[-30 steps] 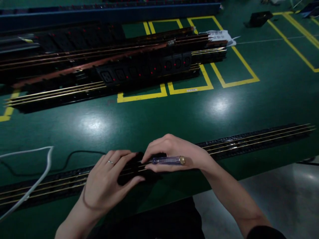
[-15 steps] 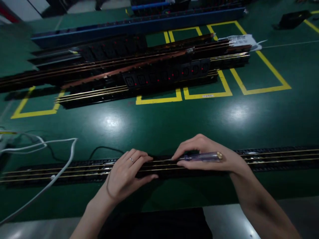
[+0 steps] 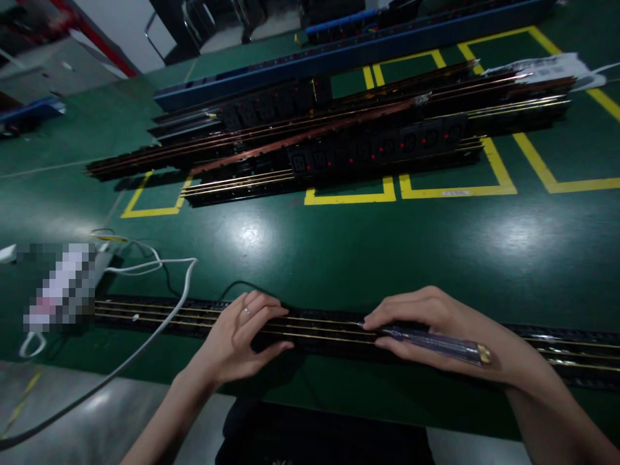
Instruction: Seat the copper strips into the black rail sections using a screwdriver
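Observation:
A long black strip with several brass rails [image 3: 324, 331] lies across the table in front of me. My left hand [image 3: 242, 337] is closed around it, thumb on the near side and fingers over the far side. My right hand [image 3: 436, 313] grips a slim tester screwdriver [image 3: 443, 344] with a clear purplish handle and a brass end cap. Its shaft points left, low over the strip between my hands. Whether the tip touches the rails I cannot tell.
Behind lie several black strips with brass and copper bars [image 3: 261, 181] and sockets [image 3: 382, 148]. A long blue profile [image 3: 339, 51] is farther back. A white cable [image 3: 179, 303] crosses the strip at left, near a pixelated box [image 3: 62, 284]. Yellow tape [image 3: 349, 199] marks the green table.
The view has swung left, bringing the pixelated box into sight. My right hand with the screwdriver has moved right along the strip, away from my left hand, which still holds the strip.

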A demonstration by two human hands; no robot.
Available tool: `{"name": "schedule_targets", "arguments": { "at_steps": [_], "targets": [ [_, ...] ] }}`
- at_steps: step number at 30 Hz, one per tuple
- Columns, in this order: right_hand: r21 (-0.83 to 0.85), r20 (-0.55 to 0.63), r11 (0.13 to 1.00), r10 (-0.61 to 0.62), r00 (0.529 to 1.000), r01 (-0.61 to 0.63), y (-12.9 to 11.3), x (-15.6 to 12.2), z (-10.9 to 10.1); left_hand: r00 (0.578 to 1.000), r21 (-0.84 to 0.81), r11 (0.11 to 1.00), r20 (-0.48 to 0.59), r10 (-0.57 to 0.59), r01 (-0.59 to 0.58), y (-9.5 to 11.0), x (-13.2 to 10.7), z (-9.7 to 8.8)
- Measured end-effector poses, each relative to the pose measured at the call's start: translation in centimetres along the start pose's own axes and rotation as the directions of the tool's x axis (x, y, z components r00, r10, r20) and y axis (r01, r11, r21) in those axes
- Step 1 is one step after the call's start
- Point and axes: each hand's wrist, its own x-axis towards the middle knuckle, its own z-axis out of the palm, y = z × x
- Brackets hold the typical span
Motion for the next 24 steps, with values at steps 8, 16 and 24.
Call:
{"name": "schedule_targets", "arguments": {
  "at_steps": [8, 16, 24],
  "targets": [
    [-0.007, 0.012, 0.998, 0.059, 0.998, -0.058, -0.3, -0.1, -0.1, 0.99, 0.123, 0.99, -0.131, -0.046, 0.062, 1.8, -0.8, 1.6],
    [-0.018, 0.073, 0.998, 0.057, 0.996, -0.056, -0.8, 0.0, 1.1, 0.995, 0.104, 0.995, -0.101, -0.002, 0.013, 0.1, -3.8, 0.9],
    [-0.096, -0.013, 0.993, 0.062, 0.998, -0.063, -0.1, -1.3, 0.6, 0.991, 0.121, 0.993, -0.131, 0.005, 0.011, 0.1, -4.2, 1.1]
  ]
}}
